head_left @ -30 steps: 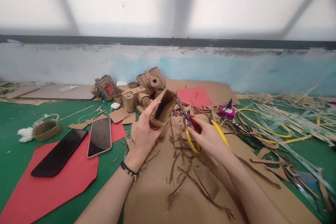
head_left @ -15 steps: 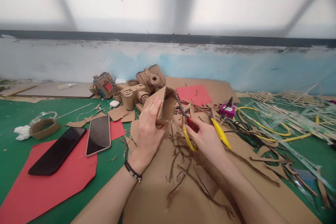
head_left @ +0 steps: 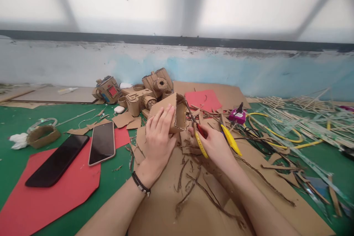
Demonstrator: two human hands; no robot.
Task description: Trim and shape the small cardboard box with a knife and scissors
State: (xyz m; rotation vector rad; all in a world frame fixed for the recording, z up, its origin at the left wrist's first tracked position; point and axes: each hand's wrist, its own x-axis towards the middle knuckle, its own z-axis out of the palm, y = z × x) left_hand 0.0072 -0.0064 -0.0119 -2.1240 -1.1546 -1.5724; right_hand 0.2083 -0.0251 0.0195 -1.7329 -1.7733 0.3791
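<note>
My left hand is closed around a small open-ended cardboard box, its fingers lying across the box's side. The box is tilted, with its open end facing right. In my right hand is a pair of scissors with yellow and red handles. Their dark blades point up and away, alongside the box's open edge; whether they touch it I cannot tell. Under both hands lies a large cardboard sheet with torn cardboard strips on it. A yellow-handled cutter rests just past my right hand.
Cardboard model cameras stand at the back. To the left, two phones lie over red paper, with a cardboard ring beyond. A purple adapter, a yellow cable and clear plastic strips lie on the right.
My left hand has turned the box slightly, so its side faces me more and less of its inside shows. The scissors have stayed beside its open edge. The view has shifted a little.
</note>
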